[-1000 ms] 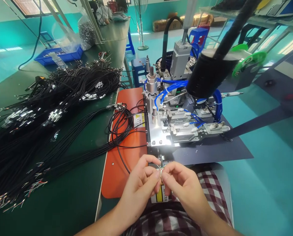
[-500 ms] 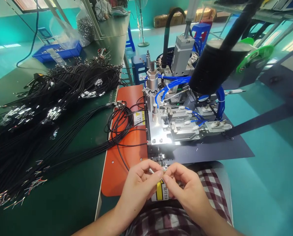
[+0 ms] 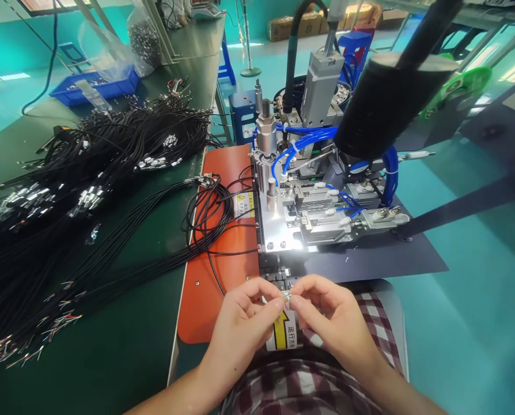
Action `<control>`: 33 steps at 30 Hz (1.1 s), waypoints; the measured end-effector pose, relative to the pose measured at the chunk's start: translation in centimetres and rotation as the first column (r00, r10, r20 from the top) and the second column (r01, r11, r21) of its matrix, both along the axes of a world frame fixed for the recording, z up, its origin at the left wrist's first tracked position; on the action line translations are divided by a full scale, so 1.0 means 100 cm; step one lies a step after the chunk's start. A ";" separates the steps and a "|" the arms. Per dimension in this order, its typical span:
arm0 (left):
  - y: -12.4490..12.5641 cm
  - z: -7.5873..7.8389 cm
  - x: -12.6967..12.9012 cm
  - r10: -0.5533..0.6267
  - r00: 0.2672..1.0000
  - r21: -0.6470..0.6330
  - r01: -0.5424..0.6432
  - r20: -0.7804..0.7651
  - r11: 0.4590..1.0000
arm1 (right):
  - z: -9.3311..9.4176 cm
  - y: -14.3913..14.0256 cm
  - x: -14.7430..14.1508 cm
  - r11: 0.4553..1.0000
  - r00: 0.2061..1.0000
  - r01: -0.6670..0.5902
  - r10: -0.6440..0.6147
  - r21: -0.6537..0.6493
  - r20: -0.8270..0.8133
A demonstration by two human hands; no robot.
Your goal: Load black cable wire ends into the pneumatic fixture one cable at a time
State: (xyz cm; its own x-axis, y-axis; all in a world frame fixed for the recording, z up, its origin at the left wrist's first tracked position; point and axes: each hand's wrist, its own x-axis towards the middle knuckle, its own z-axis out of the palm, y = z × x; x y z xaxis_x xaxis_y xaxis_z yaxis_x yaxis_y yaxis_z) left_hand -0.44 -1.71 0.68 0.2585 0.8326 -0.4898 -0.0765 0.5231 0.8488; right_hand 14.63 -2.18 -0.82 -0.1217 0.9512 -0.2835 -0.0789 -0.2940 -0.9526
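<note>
My left hand [image 3: 245, 324] and my right hand [image 3: 332, 323] meet in front of my lap, each pinching with thumb and forefinger. Between the fingertips show thin, pale wires [image 3: 287, 295] of a cable end, with a hint of green and red. Most of that end is hidden by my fingers. A black cable [image 3: 215, 271] runs down from a loose coil [image 3: 205, 230] and passes behind my left hand. Just under my fingertips is a white label with a yellow arrow [image 3: 280, 333]. Immediately beyond the hands stands a metal machine [image 3: 283, 230].
The orange plate [image 3: 197, 317] bears the cable coil. Bundles of black cables [image 3: 123, 138] with bare wire ends cover much of the green table [image 3: 123, 357] at left. A blue tray [image 3: 67, 95] stands farther back. A black cylinder [image 3: 378, 109] overhangs the machine at right.
My fingertips have drawn slightly apart, so the thin wires between them show more clearly. The right hand has risen a little. The view has shifted slightly.
</note>
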 end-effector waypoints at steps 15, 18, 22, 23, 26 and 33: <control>-0.002 -0.005 0.000 0.022 1.000 0.003 -0.022 -0.006 1.000 | -0.002 -0.003 -0.003 0.998 0.994 -0.018 0.011 -0.062 -0.112; -0.002 -0.007 0.000 0.022 1.000 0.006 -0.022 0.017 1.000 | -0.004 -0.007 -0.005 0.998 0.994 0.002 -0.008 -0.056 -0.112; -0.001 -0.006 0.000 0.028 1.000 -0.011 -0.028 0.015 1.000 | -0.009 -0.010 -0.005 0.997 0.990 -0.002 -0.009 -0.078 -0.144; -0.001 -0.006 0.000 0.028 1.000 -0.012 -0.028 0.010 1.000 | -0.010 -0.010 -0.005 0.996 0.990 -0.005 -0.007 -0.084 -0.143; -0.002 -0.006 0.000 0.017 1.000 -0.005 -0.017 -0.018 1.000 | -0.009 -0.006 -0.005 0.996 0.993 0.009 -0.020 -0.089 -0.119; -0.003 -0.007 0.000 -0.032 0.995 0.006 0.032 -0.098 0.999 | -0.003 -0.003 -0.007 0.996 0.993 0.035 -0.044 -0.084 -0.106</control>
State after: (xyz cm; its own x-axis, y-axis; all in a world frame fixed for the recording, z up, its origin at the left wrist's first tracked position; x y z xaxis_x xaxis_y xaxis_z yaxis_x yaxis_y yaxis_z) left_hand -0.47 -2.00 -0.07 0.2360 0.8286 -0.5077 0.0239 0.5174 0.8554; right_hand 13.89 -2.52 -1.08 -0.1187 0.9301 -0.3475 -0.1928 -0.3649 -0.9108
